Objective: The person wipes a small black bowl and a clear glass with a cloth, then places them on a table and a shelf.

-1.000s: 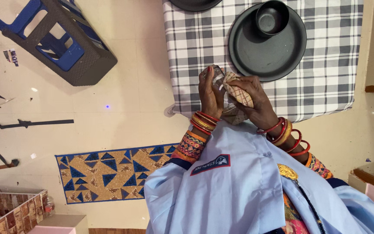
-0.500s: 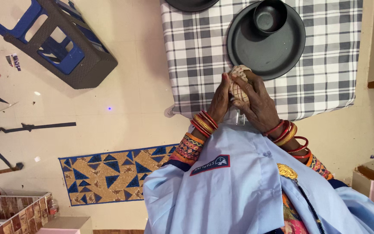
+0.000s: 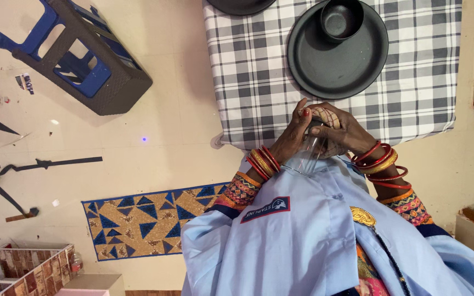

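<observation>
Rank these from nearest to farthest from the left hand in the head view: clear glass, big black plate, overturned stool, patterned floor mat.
1. Clear glass: held in the left hand.
2. Big black plate: on the checked table, just beyond.
3. Patterned floor mat: on the floor, toward the body.
4. Overturned stool: far corner of floor.

One head-worn camera looks steeply down, close over the checked table [image 3: 248,66] edge and floor [image 3: 182,126].

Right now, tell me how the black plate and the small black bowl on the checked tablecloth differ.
The black plate is wide, flat and shallow; the small black bowl is much narrower and deeper, with upright sides. The plate lies directly on the checked tablecloth, while the bowl stands on the plate, near its far rim. Both are round, matte black and look empty.
</observation>
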